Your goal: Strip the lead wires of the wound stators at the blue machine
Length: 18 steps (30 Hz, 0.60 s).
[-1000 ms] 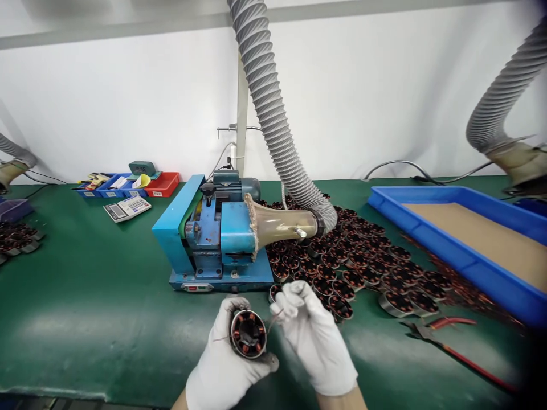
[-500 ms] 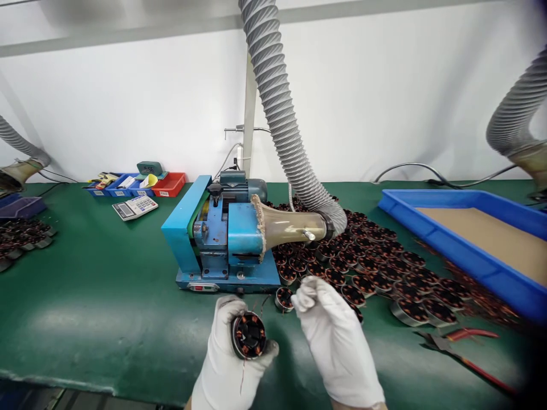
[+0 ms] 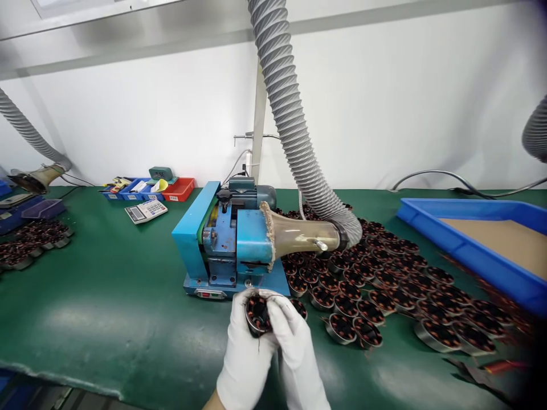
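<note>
In front of the grinder, my left hand (image 3: pixel 243 361), in a white glove, wraps round a motor stator (image 3: pixel 257 314). The stator is a round metal ring with black inserts and copper windings, its open face tilted up toward me. Against the stator's right rim, my right hand (image 3: pixel 294 341), also gloved, is closed with its fingers together. A thin wire lead runs near those fingertips; the exact pinch point is hidden. A short wire hangs from the stator's lower edge. One more stator (image 3: pixel 299 308) lies just behind my right hand.
The blue belt grinder (image 3: pixel 254 233) stands ahead, joined to a grey suction hose (image 3: pixel 294 125). Many stators (image 3: pixel 397 279) cover the bench on the right, near a blue tray (image 3: pixel 470 239) and red-handled cutters (image 3: pixel 478 373). At left sit a calculator (image 3: pixel 146 211) and a red bin (image 3: pixel 179 189).
My right hand has moved left, from apart to touching the stator. My left hand has lifted the stator slightly toward the grinder. The view has shifted a little left.
</note>
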### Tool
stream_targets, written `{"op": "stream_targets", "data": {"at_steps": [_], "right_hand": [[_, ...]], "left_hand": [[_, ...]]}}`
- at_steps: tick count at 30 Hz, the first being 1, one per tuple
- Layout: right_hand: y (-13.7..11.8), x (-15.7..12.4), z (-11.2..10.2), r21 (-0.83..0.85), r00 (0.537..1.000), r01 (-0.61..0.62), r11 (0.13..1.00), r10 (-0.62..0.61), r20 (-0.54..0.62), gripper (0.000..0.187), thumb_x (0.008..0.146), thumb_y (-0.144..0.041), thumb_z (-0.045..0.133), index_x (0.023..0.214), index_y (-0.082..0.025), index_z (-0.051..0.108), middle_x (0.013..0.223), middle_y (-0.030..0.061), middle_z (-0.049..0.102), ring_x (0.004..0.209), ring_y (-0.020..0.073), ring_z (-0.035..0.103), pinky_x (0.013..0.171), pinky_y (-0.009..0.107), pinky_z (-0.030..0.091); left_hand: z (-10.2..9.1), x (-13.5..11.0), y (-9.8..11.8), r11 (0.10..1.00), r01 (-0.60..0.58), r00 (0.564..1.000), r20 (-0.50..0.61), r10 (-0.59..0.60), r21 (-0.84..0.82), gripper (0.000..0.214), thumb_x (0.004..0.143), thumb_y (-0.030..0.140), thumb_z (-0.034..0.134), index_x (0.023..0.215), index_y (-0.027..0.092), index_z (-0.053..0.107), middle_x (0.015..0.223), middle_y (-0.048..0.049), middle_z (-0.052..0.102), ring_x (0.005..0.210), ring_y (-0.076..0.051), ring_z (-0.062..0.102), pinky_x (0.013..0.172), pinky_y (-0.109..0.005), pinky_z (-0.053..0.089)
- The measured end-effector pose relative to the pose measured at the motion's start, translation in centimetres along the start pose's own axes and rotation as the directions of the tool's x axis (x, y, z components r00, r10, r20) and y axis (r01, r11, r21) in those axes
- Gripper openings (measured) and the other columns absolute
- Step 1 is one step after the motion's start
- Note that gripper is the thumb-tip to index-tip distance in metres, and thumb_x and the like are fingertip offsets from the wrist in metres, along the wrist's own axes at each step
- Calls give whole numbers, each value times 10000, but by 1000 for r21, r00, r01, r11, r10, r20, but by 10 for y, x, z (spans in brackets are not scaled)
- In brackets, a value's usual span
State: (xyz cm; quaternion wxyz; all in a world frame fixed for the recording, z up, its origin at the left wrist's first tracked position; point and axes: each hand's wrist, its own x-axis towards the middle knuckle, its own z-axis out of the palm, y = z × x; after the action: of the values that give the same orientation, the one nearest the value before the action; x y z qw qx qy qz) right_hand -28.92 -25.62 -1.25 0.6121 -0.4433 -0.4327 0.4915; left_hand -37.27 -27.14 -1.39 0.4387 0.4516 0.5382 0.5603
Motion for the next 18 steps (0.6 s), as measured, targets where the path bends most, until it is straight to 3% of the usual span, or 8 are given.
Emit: {"op": "stream_targets", "data": {"at_steps": [4,11,18], "right_hand": [[8,22,10,-100,1000,-2,995,2,-2,191,748,-348,667,832,-181,702,869,81,731,827,239,668,793,358,543],[22,51,14,-164,995,55,985,-67,-72,192,761,-331,618,821,-170,702,872,92,722,828,245,645,837,405,496],[26,52,13,-172,994,72,982,-85,-71,180,765,-319,602,802,-171,698,848,85,712,817,239,640,812,390,496]], "left_hand": [[6,22,-8,995,94,994,-58,-96,-23,400,716,124,580,1104,206,521,1088,-80,683,977,-202,652,873,-324,492],[18,51,-19,994,14,998,-66,-21,-107,332,728,117,580,1045,195,521,1085,-73,666,991,-179,636,906,-313,474],[20,52,-15,993,-21,998,-65,14,-120,323,723,109,578,1030,183,512,1074,-94,656,983,-185,634,914,-333,471]]}}
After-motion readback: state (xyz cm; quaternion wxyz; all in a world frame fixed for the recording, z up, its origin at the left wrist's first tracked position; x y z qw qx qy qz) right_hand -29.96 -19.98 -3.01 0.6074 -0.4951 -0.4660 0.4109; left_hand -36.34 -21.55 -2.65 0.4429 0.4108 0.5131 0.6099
